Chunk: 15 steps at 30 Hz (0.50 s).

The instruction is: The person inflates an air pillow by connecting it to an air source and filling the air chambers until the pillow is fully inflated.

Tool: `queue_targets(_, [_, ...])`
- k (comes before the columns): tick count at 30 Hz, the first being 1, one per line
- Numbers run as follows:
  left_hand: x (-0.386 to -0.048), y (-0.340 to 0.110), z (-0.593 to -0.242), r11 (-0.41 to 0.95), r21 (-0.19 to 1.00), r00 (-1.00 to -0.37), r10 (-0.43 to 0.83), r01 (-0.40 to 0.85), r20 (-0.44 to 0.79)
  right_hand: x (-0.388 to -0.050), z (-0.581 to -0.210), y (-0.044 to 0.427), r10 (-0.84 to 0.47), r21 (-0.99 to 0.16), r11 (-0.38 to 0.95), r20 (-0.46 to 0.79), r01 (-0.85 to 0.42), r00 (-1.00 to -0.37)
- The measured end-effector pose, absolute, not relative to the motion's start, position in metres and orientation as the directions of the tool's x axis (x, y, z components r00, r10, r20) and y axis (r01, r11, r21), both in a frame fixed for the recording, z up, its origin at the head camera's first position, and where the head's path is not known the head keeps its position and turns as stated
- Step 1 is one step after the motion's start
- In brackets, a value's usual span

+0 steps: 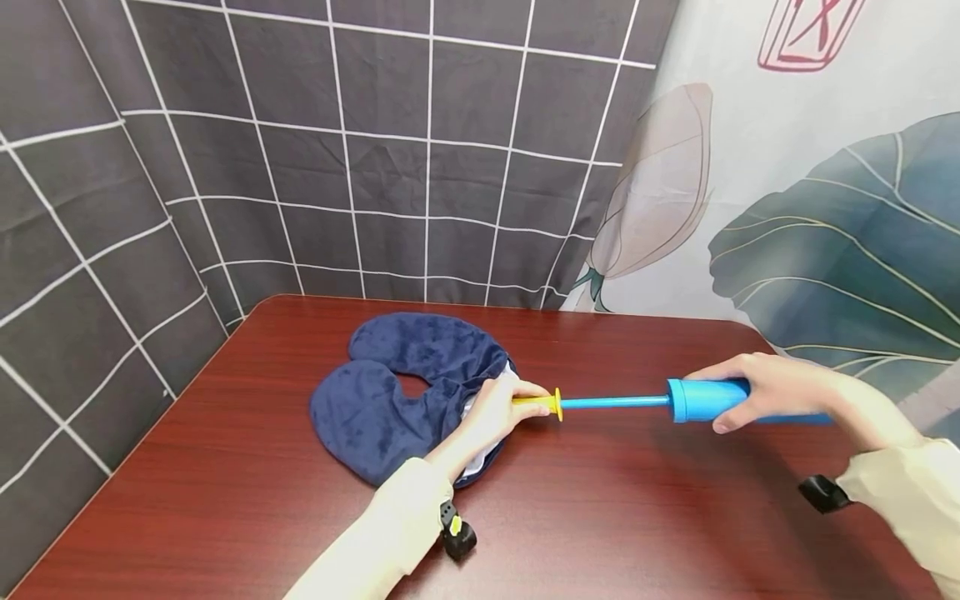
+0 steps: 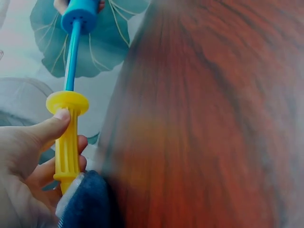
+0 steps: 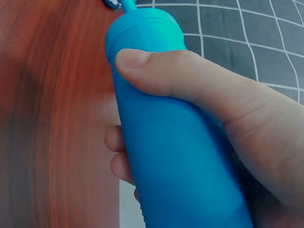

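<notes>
A hand air pump is stretched out sideways above the table in the head view. My left hand [image 1: 495, 410] grips its yellow ribbed handle [image 2: 67, 147], the thumb lying just below the round yellow flange. From the flange a thin blue rod [image 1: 615, 402] runs to the wide blue barrel [image 1: 697, 400]. Around that barrel curl the thumb and fingers of my right hand [image 1: 787, 387], also seen close up in the right wrist view. A navy plush U-shaped neck pillow [image 1: 367, 417] lies under and beside the left hand, with white fabric showing at its right edge.
The reddish-brown wooden table [image 1: 600, 517] carries the pillow. Behind and to the left hangs a dark grey curtain [image 1: 382, 167] with white grid lines. A pale leaf-patterned cloth [image 1: 787, 150] hangs at the back right. Black wrist devices [image 1: 459, 540] sit at both cuffs.
</notes>
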<state>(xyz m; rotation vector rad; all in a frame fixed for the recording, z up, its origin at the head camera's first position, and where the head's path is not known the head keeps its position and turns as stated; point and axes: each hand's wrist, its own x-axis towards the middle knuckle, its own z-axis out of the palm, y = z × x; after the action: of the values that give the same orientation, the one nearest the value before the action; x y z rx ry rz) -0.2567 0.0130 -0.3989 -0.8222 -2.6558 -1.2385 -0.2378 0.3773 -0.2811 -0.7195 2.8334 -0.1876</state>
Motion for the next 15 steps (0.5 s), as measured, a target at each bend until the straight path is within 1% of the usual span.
queue_targets(4, [-0.256,0.012,-0.399,0.514,0.673,-0.832,0.467,0.532,0.301,-0.235,-0.282,0.375,-0.506,-0.184,0.859,-0.160,-0.478,-0.847])
queue_targets(9, [-0.256,0.010,-0.399,0.536,0.676,-0.846,0.461,0.505,0.267,-0.239,-0.286,0.354,-0.567,-0.176,0.820,-0.134,-0.544,-0.812])
queue_targets(15, [-0.256,0.006,-0.400,0.506,0.707,-0.851,0.448,0.494,0.273,-0.246,-0.283,0.323,-0.558,-0.144,0.830,-0.179,-0.539,-0.810])
